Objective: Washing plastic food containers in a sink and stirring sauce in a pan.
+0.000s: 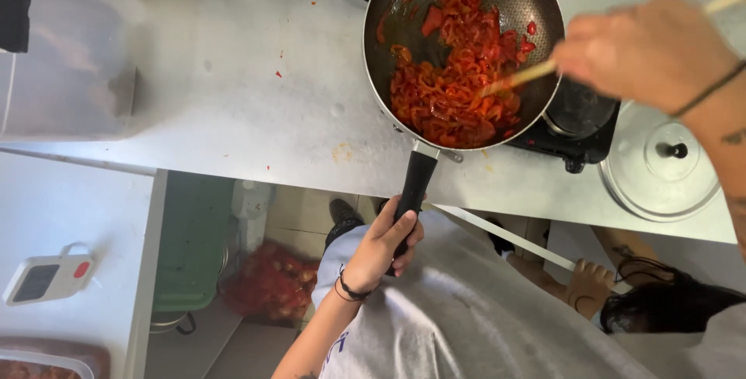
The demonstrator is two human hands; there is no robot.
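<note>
**One small screen, bottom left**

Low on the left, a small white timer [48, 278] lies on the pale counter: rounded rectangle, dark grey screen, red button beside it, loop on top. Bottom-left corner shows a clear plastic tub [47, 359], red contents inside.

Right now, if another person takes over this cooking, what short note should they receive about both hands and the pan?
Left hand: fingers closed around the black handle of the dark round frying pan.
Right hand: holds a pale wooden stirring stick, its tip in the red chopped peppers.
The pan sits on a black burner on the grey steel counter.
Done: peppers look soft and saucy.
Left: probably more stirring.
</note>
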